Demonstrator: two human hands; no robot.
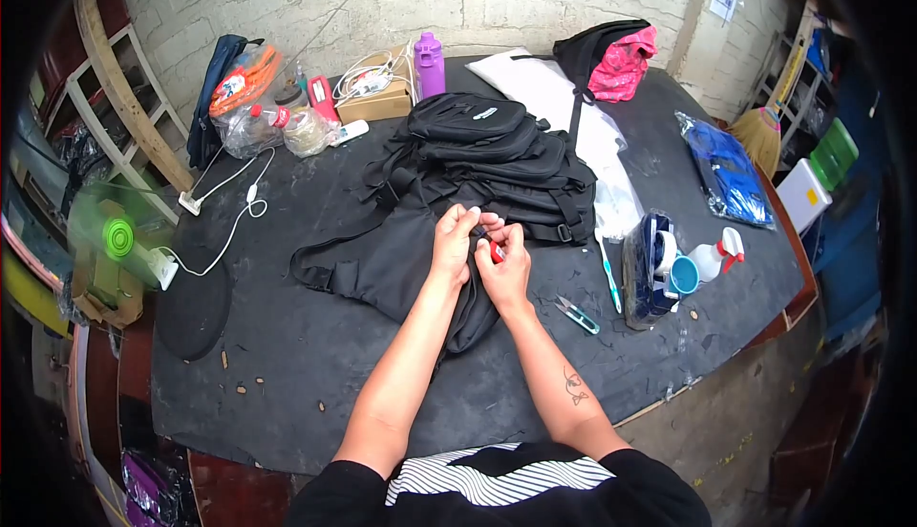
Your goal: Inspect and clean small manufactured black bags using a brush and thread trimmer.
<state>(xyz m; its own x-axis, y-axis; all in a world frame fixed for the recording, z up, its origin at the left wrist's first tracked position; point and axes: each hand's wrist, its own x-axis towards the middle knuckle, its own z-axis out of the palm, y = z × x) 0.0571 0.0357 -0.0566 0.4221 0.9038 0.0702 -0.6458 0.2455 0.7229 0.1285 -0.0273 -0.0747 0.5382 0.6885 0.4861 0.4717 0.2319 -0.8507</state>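
Note:
A black backpack (487, 159) lies on the dark table in front of me, its straps and back panel spread toward me. My left hand (456, 242) is closed, thumb and fingertips pinching a bit of black strap or fabric edge of the backpack. Close against it, my right hand (507, 264) is curled around a small red object (497, 252) that looks like a lighter, mostly hidden by the fingers. The fingertips of both hands meet over the bag. To the right of my right hand, thread snips (577, 315) rest on the table.
A toothbrush (608, 274), a dark blue pouch (650, 269) and a spray bottle (714, 256) are at right, near a blue packaged item (726, 172). Behind the backpack stand a purple bottle (429, 65) and a cardboard box (377, 97). A white cable (229, 250) runs along the left.

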